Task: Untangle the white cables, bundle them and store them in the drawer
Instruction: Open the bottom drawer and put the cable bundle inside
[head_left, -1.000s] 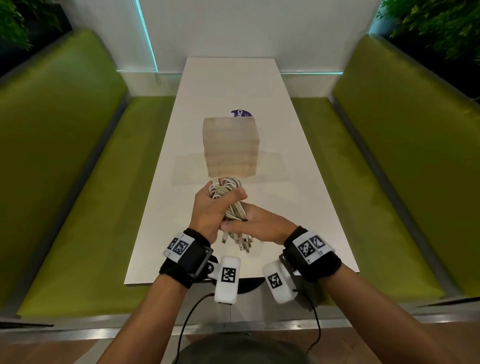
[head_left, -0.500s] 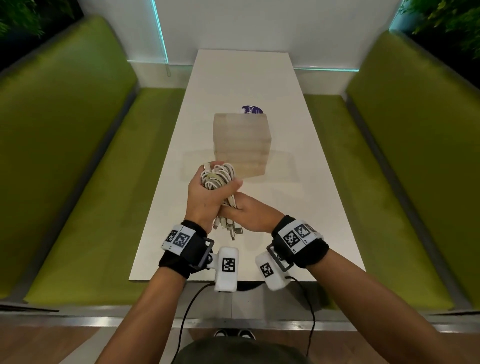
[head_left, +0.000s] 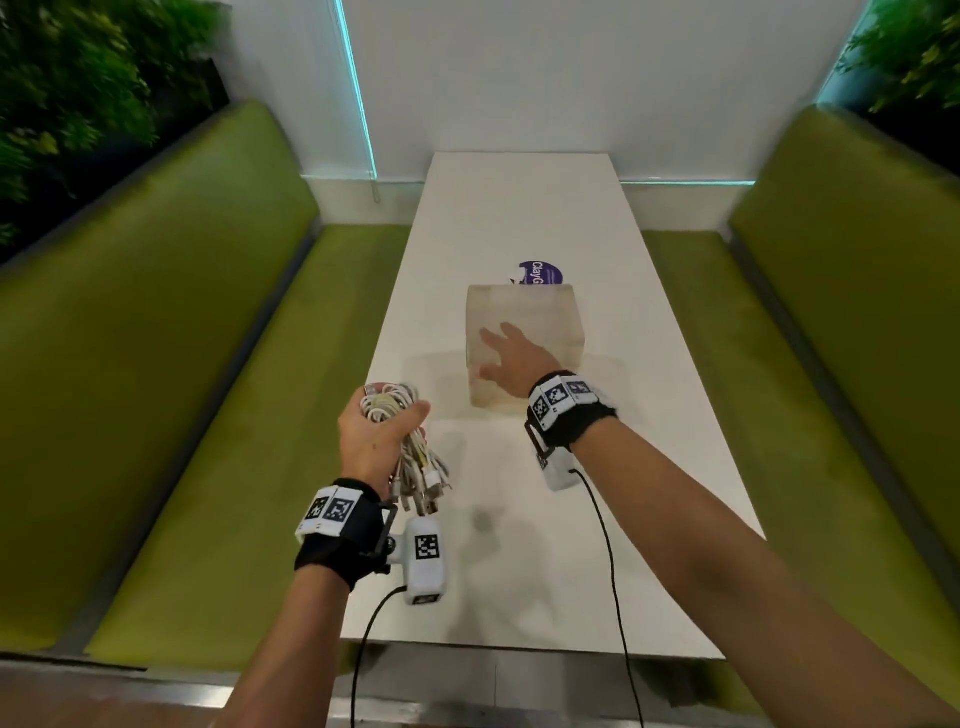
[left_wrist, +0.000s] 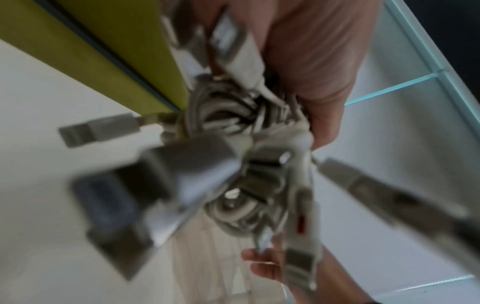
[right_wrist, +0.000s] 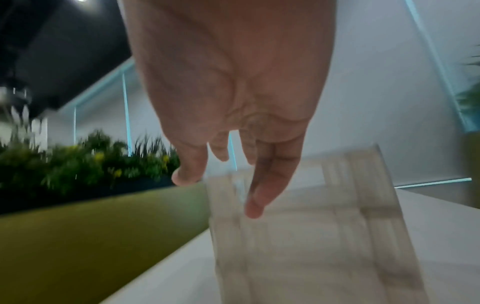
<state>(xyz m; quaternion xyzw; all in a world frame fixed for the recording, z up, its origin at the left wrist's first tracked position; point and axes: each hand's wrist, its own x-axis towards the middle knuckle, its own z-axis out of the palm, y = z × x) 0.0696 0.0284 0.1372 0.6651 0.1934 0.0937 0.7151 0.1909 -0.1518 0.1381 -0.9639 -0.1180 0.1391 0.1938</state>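
Gripping the bundle of white cables (head_left: 392, 415) in our left hand (head_left: 371, 439), plugs hanging below it over the worktop (head_left: 519, 208) | our right hand (head_left: 511, 358) reached out with fingers spread and empty | translucent drawer box (head_left: 563, 322) just beyond those fingertips, contact unclear.

Over the white table (head_left: 519, 208), the left hand (head_left: 371, 441) grips the bundled white cables (head_left: 410, 447) while the right hand (head_left: 517, 358), fingers spread, reaches before the translucent drawer box (head_left: 524, 312).
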